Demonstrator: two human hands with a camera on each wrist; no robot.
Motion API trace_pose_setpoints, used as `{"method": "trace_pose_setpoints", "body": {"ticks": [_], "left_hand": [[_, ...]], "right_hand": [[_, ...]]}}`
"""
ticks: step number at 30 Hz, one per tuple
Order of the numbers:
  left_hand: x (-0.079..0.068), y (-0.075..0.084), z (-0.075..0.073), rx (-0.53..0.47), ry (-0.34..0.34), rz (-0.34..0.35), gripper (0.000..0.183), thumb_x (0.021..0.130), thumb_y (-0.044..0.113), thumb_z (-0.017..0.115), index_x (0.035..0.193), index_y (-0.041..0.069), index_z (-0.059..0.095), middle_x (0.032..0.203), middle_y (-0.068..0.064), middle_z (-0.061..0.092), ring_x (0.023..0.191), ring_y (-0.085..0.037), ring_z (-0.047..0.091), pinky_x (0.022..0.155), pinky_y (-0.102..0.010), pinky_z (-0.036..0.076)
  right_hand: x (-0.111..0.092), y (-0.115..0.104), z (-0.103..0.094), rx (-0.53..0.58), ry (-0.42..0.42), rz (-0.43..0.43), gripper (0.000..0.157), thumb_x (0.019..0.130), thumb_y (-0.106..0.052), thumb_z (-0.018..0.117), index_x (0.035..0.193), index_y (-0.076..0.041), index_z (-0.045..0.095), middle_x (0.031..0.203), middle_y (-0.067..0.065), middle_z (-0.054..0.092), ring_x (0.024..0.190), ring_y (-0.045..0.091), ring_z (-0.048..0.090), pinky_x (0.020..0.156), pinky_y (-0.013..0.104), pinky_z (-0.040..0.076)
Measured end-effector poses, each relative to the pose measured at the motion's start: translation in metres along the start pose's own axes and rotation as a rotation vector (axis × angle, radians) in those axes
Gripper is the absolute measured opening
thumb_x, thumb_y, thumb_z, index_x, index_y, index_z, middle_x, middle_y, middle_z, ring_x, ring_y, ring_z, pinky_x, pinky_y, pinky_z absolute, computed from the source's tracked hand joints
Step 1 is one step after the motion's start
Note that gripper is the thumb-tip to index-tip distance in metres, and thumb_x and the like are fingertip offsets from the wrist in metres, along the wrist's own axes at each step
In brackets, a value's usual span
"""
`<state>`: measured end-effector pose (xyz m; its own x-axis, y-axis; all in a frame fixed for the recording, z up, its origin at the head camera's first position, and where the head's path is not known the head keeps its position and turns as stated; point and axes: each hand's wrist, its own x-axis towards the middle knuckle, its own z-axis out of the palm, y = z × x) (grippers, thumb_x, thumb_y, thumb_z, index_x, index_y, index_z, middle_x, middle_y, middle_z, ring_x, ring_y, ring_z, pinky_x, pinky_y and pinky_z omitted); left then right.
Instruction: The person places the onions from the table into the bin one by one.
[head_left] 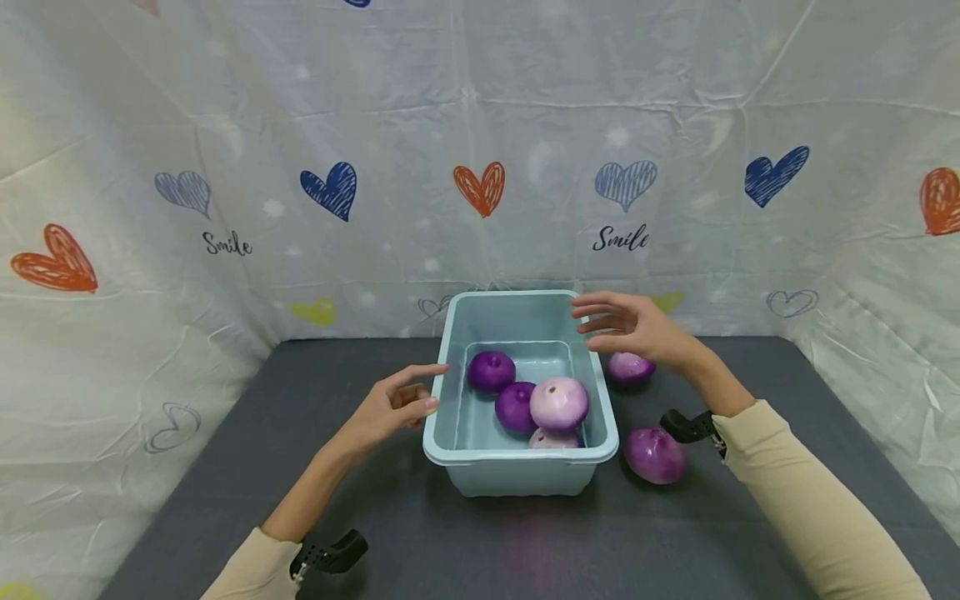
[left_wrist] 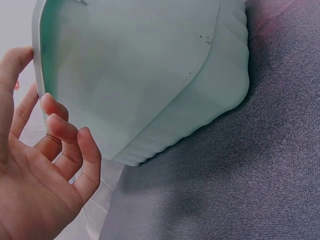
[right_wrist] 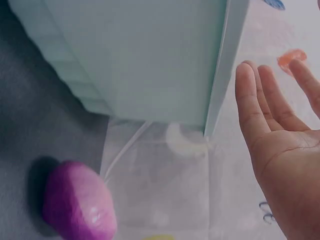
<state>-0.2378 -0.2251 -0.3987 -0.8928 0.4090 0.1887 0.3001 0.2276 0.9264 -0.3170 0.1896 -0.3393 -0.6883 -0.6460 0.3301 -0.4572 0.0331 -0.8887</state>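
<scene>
A pale blue plastic bin (head_left: 521, 475) stands on the dark table. Inside it lie two dark purple onions, one farther back (head_left: 491, 372) and one in the middle (head_left: 514, 408). A pale pink onion (head_left: 558, 403) rests on top of another pale onion (head_left: 553, 439), which it partly hides. My left hand (head_left: 393, 402) is at the bin's left rim, index finger stretched to it and the other fingers loosely bent. Over the right rim, my right hand (head_left: 626, 327) hovers with fingers extended and holds nothing. In the right wrist view its fingers (right_wrist: 248, 97) are apart from the rim.
Two purple onions sit on the table right of the bin: one by the back corner (head_left: 630, 368), partly under my right hand, and one nearer (head_left: 656, 456). Behind the dark table (head_left: 360, 533) hangs a white cloth (head_left: 405, 83) printed with hearts.
</scene>
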Motion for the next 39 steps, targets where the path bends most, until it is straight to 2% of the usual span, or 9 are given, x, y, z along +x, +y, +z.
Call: {"method": "trace_pose_setpoints", "body": {"ticks": [4, 8, 13, 21, 28, 30, 33, 36, 39], "left_hand": [[0.0, 0.0, 0.0, 0.005, 0.005, -0.005, 0.049, 0.101, 0.017, 0.066, 0.149, 0.015, 0.054, 0.095, -0.016, 0.064, 0.082, -0.024, 0.06, 0.073, -0.046, 0.053], [-0.001, -0.001, -0.001, 0.005, 0.004, -0.006, 0.049, 0.101, 0.017, 0.066, 0.149, 0.016, 0.053, 0.096, -0.019, 0.064, 0.082, -0.023, 0.06, 0.073, -0.046, 0.053], [-0.001, -0.005, -0.001, 0.004, -0.006, 0.001, 0.049, 0.102, 0.015, 0.065, 0.149, 0.016, 0.053, 0.095, -0.023, 0.063, 0.081, -0.03, 0.058, 0.072, -0.048, 0.052], [-0.001, -0.005, -0.001, -0.001, -0.004, 0.006, 0.048, 0.102, 0.015, 0.065, 0.149, 0.017, 0.054, 0.09, -0.016, 0.061, 0.07, -0.019, 0.052, 0.07, -0.046, 0.051], [0.0, -0.004, -0.001, -0.005, -0.005, -0.005, 0.049, 0.102, 0.016, 0.065, 0.149, 0.018, 0.054, 0.097, -0.017, 0.064, 0.082, -0.024, 0.059, 0.073, -0.047, 0.052], [0.0, -0.003, -0.001, -0.009, -0.004, -0.005, 0.049, 0.102, 0.016, 0.065, 0.149, 0.018, 0.054, 0.098, -0.017, 0.064, 0.083, -0.027, 0.059, 0.073, -0.047, 0.052], [0.0, -0.002, -0.001, -0.01, -0.002, -0.007, 0.049, 0.102, 0.016, 0.066, 0.149, 0.017, 0.054, 0.098, -0.018, 0.064, 0.084, -0.029, 0.059, 0.073, -0.048, 0.052], [0.0, -0.001, -0.001, -0.013, -0.001, -0.012, 0.049, 0.101, 0.017, 0.066, 0.149, 0.017, 0.054, 0.099, -0.017, 0.064, 0.085, -0.027, 0.06, 0.074, -0.046, 0.053], [0.0, -0.001, -0.001, -0.021, -0.004, -0.015, 0.05, 0.101, 0.017, 0.066, 0.149, 0.017, 0.053, 0.098, -0.018, 0.063, 0.084, -0.024, 0.061, 0.074, -0.045, 0.054]], "right_hand": [[-0.007, 0.002, -0.007, -0.015, 0.023, 0.016, 0.057, 0.094, -0.001, 0.072, 0.147, 0.003, 0.048, 0.142, 0.024, 0.052, 0.126, 0.044, 0.054, 0.094, 0.043, 0.051], [-0.014, 0.006, -0.013, -0.034, 0.039, 0.028, 0.057, 0.094, -0.001, 0.072, 0.146, 0.004, 0.048, 0.142, 0.028, 0.05, 0.126, 0.047, 0.053, 0.092, 0.042, 0.052], [-0.026, 0.011, -0.02, -0.054, 0.065, 0.063, 0.054, 0.095, 0.0, 0.071, 0.145, 0.001, 0.05, 0.141, 0.022, 0.053, 0.126, 0.048, 0.051, 0.092, 0.04, 0.052], [-0.046, 0.024, -0.03, -0.085, 0.116, 0.117, 0.055, 0.096, -0.003, 0.07, 0.146, 0.004, 0.048, 0.141, 0.023, 0.052, 0.127, 0.047, 0.051, 0.095, 0.034, 0.05], [-0.065, 0.044, -0.04, -0.149, 0.163, 0.176, 0.058, 0.097, -0.006, 0.07, 0.148, 0.004, 0.044, 0.145, 0.024, 0.048, 0.132, 0.048, 0.046, 0.095, 0.028, 0.048], [-0.069, 0.05, -0.043, -0.174, 0.175, 0.19, 0.06, 0.097, -0.007, 0.071, 0.149, 0.003, 0.043, 0.147, 0.023, 0.047, 0.133, 0.048, 0.044, 0.097, 0.03, 0.047], [-0.073, 0.058, -0.047, -0.203, 0.189, 0.216, 0.065, 0.096, -0.008, 0.072, 0.151, 0.003, 0.039, 0.15, 0.023, 0.042, 0.136, 0.049, 0.039, 0.104, 0.043, 0.043], [-0.076, 0.065, -0.05, -0.229, 0.195, 0.252, 0.071, 0.096, -0.009, 0.073, 0.154, 0.003, 0.035, 0.153, 0.026, 0.036, 0.139, 0.05, 0.035, 0.106, 0.057, 0.036], [-0.078, 0.071, -0.052, -0.228, 0.187, 0.292, 0.076, 0.095, -0.01, 0.074, 0.156, 0.004, 0.03, 0.156, 0.028, 0.031, 0.141, 0.052, 0.029, 0.106, 0.063, 0.032]]}}
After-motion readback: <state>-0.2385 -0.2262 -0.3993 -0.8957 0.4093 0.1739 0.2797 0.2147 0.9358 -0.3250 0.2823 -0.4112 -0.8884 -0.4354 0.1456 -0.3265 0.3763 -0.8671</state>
